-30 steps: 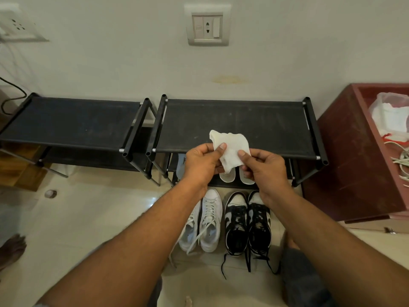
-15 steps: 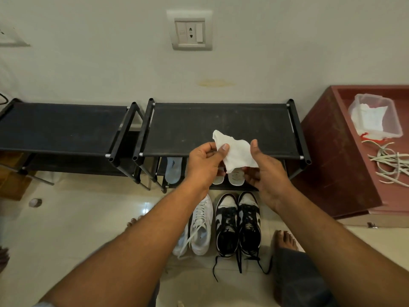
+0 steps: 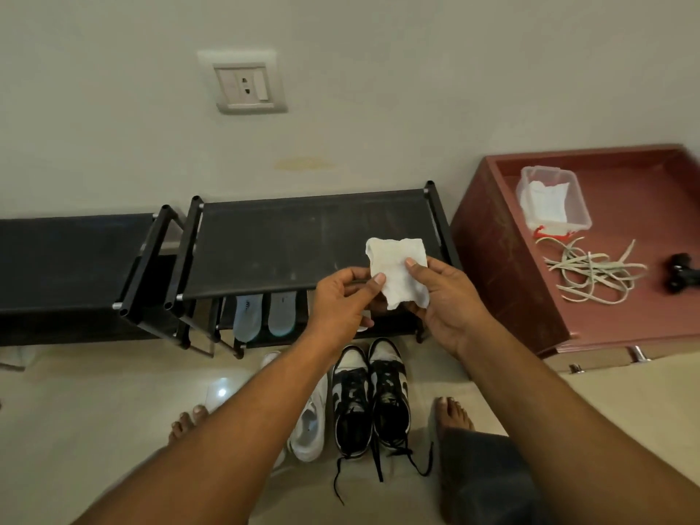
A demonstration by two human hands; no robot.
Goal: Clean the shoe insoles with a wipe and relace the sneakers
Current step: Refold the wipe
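Observation:
A white wipe (image 3: 397,274) is held up in front of the black shoe rack (image 3: 288,244). My left hand (image 3: 341,305) pinches its left edge and my right hand (image 3: 447,305) pinches its right side with the thumb on top. Two grey-blue insoles (image 3: 265,314) lie on the rack's lower shelf. On the floor below stand black-and-white sneakers (image 3: 371,395) with loose black laces and white sneakers (image 3: 310,426), partly hidden by my left forearm.
A red-brown cabinet (image 3: 507,267) at the right carries a clear plastic box of wipes (image 3: 553,200), a heap of white laces (image 3: 591,269) and a black object (image 3: 682,272). A second black rack (image 3: 68,259) stands at the left. My bare feet rest beside the sneakers.
The view has swung right and down, showing more of the cabinet top. The wipe is now spread flatter between both hands, and my right thumb lies on its front.

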